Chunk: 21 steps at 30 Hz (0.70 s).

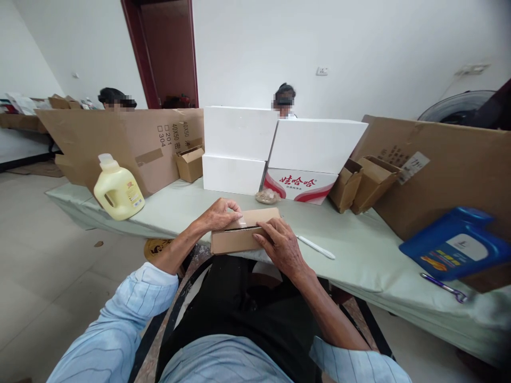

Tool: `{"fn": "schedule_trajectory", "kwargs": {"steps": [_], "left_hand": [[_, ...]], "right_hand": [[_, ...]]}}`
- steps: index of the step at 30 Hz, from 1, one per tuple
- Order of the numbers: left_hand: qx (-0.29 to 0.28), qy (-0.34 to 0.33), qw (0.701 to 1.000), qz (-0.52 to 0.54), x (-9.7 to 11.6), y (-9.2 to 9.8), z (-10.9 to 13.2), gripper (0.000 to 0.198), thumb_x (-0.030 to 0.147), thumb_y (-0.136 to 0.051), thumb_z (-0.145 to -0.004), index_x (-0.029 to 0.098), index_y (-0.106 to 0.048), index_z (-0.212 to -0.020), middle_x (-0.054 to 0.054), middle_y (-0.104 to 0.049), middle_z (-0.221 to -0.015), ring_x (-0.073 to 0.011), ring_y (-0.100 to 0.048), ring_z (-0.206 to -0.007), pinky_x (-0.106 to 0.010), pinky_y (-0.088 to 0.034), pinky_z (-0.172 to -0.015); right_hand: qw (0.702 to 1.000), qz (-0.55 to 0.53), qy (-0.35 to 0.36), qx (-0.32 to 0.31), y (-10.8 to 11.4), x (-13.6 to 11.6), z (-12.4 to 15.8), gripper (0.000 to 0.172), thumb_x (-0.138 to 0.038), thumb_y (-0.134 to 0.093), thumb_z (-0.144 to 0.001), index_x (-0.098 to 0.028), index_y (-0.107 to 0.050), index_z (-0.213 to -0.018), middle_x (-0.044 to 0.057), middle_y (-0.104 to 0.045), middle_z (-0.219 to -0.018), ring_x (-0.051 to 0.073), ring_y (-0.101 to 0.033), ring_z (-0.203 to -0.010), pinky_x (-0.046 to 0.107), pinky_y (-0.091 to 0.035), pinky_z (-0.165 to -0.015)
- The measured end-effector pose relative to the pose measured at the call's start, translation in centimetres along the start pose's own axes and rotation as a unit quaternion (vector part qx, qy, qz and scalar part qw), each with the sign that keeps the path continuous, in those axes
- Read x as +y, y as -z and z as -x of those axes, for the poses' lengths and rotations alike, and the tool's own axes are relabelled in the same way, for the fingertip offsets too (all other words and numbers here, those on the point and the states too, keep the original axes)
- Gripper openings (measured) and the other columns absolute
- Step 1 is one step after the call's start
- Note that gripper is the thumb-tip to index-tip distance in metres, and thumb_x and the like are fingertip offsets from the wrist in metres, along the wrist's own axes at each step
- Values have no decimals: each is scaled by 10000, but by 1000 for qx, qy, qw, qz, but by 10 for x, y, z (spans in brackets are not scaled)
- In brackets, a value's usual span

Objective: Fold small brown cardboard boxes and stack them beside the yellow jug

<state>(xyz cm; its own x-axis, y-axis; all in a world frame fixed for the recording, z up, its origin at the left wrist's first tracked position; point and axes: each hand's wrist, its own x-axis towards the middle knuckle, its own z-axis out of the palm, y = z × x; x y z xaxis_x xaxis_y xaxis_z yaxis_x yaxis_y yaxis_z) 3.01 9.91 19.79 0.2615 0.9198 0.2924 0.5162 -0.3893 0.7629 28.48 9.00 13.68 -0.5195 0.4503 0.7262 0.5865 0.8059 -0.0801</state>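
A small brown cardboard box (255, 219) lies at the near edge of the pale green table (359, 250), right in front of me. My left hand (219, 214) rests on its top left end, fingers curled and pressed down on the lid, where a strip of clear tape shows. My right hand (281, 246) clasps the box's right front side, fingers wrapped over the edge. A white knife-like tool (316, 247) lies on the table just right of my right hand.
A yellow detergent jug (117, 190) stands at the left, a blue jug (457, 243) and a purple pen (443, 287) at the right. White foam boxes (279, 143), small open cartons (361, 183) and tall cardboard sheets (131, 138) wall the back. Two people sit behind them.
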Motion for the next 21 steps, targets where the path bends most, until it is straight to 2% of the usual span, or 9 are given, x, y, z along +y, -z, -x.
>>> {"fn": "schedule_trajectory", "kwargs": {"steps": [3, 10, 17, 21], "left_hand": [[7, -11, 1000, -21, -2, -2, -3, 174, 319, -654, -770, 161, -725, -749, -26, -714, -832, -180, -617, -817, -280, -488, -771], [26, -33, 996, -78, -8, -8, -6, 137, 244, -644, -792, 168, -738, -729, -32, -702, -862, -195, -618, -858, -306, -514, -827], [45, -56, 990, -123, -13, -12, -5, 111, 232, -660, -822, 184, -743, -769, -44, -691, -880, -238, -627, -962, -385, -511, -979], [47, -72, 987, -134, -12, -13, -2, 77, 194, -642, -828, 193, -719, -826, -42, -698, -916, -232, -634, -946, -395, -519, -972]], "right_hand": [[1000, -1, -5, -2, 0, 0, 0, 234, -355, -571, -1092, -215, -685, -1240, 96, -657, -997, 294, -607, -976, 432, -511, -830], [1000, -7, 0, 7, 0, -1, 1, 236, -357, -563, -1097, -212, -683, -1240, 95, -659, -987, 287, -605, -960, 434, -513, -823], [1000, -5, 8, 12, 0, -1, 1, 227, -347, -573, -1095, -210, -674, -1246, 88, -653, -980, 290, -613, -965, 422, -508, -816], [1000, -1, 6, 13, 1, -3, 1, 234, -352, -571, -1098, -210, -666, -1258, 87, -654, -981, 289, -602, -958, 416, -499, -812]]}}
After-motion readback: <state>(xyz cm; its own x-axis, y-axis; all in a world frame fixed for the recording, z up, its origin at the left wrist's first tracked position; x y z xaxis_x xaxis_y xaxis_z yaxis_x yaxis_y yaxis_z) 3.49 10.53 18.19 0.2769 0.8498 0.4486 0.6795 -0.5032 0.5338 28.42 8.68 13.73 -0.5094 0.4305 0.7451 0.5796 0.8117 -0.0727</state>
